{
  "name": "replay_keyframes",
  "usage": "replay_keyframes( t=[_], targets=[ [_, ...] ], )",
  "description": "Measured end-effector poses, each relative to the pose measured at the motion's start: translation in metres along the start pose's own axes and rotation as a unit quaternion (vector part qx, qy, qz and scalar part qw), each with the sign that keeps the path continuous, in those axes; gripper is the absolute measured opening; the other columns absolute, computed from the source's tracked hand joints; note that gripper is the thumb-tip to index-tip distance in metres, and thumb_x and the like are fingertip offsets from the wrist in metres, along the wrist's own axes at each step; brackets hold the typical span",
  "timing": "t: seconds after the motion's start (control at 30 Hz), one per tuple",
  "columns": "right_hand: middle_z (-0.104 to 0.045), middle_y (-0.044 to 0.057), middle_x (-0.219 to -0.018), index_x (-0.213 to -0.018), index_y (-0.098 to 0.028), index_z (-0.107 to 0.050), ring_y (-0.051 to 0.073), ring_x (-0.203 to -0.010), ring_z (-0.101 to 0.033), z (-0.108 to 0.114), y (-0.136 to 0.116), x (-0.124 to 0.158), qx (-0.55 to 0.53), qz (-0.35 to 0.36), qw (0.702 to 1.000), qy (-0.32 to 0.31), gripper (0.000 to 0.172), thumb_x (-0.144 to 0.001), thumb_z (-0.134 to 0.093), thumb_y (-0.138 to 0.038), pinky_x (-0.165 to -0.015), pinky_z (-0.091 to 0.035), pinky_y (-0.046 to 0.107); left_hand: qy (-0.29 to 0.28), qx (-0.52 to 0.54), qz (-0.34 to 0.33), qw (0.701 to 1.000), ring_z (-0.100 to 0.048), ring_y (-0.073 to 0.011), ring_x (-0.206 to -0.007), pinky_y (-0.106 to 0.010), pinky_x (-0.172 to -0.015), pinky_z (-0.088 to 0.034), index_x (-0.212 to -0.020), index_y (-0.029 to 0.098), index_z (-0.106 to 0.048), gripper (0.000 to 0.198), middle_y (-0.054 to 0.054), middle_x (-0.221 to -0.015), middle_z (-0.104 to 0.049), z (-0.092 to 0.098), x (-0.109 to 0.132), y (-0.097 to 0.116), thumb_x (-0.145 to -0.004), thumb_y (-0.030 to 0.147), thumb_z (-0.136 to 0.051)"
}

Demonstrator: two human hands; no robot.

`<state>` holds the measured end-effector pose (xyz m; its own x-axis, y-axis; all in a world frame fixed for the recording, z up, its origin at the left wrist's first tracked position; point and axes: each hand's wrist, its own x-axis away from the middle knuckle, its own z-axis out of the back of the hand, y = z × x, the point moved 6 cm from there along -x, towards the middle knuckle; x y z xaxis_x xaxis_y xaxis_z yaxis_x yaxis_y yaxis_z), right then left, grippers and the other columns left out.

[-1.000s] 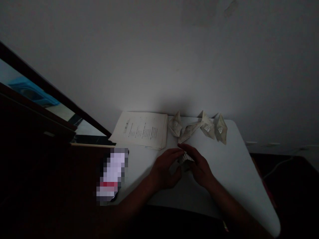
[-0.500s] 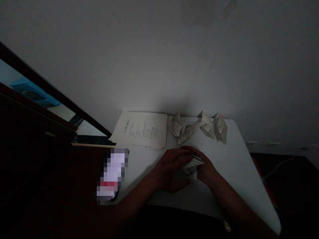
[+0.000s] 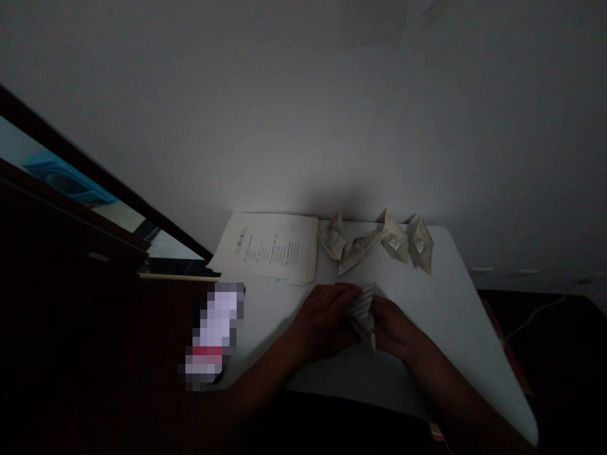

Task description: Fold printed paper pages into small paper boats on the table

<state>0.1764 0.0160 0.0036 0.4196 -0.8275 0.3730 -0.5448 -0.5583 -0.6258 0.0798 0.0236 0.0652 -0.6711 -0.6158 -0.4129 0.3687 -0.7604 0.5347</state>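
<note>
Printed paper (image 3: 363,311) | folded, creased | pinched between left hand (image 3: 327,319), right hand (image 3: 394,327)

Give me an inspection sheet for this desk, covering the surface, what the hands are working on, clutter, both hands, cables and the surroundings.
Surface: white table, dimly lit, set against the wall.
Job's things: folded paper piece with printed text, held just above the table between both hands.
Clutter: stack of printed sheets at the far left; four folded paper shapes in a row at the far edge; a blurred-out object at the left edge.
Hands: left hand and right hand both grip the paper piece.
Cables: a pale cable to the right, beyond the table.
Surroundings: plain wall; dark wooden furniture on the left.
</note>
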Motion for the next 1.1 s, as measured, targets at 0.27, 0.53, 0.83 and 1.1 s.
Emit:
replay_keyframes(
  t=[0.27, 0.53, 0.83, 1.1],
  targets=[
    [-0.071, 0.007, -0.086, -0.108, -0.016, -0.062, 0.023, -0.078, -0.066, 0.001, -0.003, 0.006, 0.078, -0.009, 0.996, 0.032, 0.042, -0.07, -0.066, -0.036, -0.07, -0.05, 0.035, 0.038, 0.012, -0.004, 0.999, -0.057, -0.0233, -0.103, -0.038, -0.086, -0.045, -0.124, 0.017, -0.046, 0.063, -0.013, -0.115, -0.061, 0.001, 0.003, -0.006, -0.072, 0.047, -0.067],
    [-0.069, 0.006, -0.077, -0.086, -0.022, -0.07, 0.025, -0.077, -0.063, -0.001, -0.023, 0.014, 0.23, 0.062, 0.967, 0.086, 0.028, -0.071, -0.064, -0.045, -0.07, -0.05, 0.038, 0.064, 0.112, 0.07, 0.989, -0.061, -0.0211, -0.098, -0.036, -0.085, -0.047, -0.114, 0.019, -0.057, 0.049, -0.01, -0.112, -0.065, 0.008, 0.005, -0.015, -0.071, 0.036, -0.071],
    [-0.066, 0.008, -0.101, -0.116, -0.024, -0.057, 0.023, -0.094, -0.062, 0.003, -0.015, 0.004, 0.189, 0.139, 0.972, -0.021, 0.044, -0.079, -0.057, -0.048, -0.085, -0.047, 0.04, 0.056, 0.302, 0.306, 0.901, -0.063, -0.0176, -0.081, -0.027, -0.074, -0.048, -0.085, 0.018, -0.07, 0.022, -0.002, -0.084, -0.071, 0.004, 0.014, -0.04, -0.066, 0.027, -0.075],
    [-0.066, 0.008, -0.095, -0.105, -0.022, -0.061, 0.025, -0.089, -0.061, 0.02, -0.031, 0.005, 0.196, 0.22, 0.952, 0.078, 0.056, -0.06, -0.074, -0.052, -0.078, -0.048, 0.036, 0.087, 0.393, 0.401, 0.823, -0.063, -0.0165, -0.071, -0.029, -0.069, -0.049, -0.079, 0.013, -0.066, 0.025, -0.004, -0.076, -0.07, -0.002, 0.023, -0.056, -0.06, 0.027, -0.076]
  ],
)
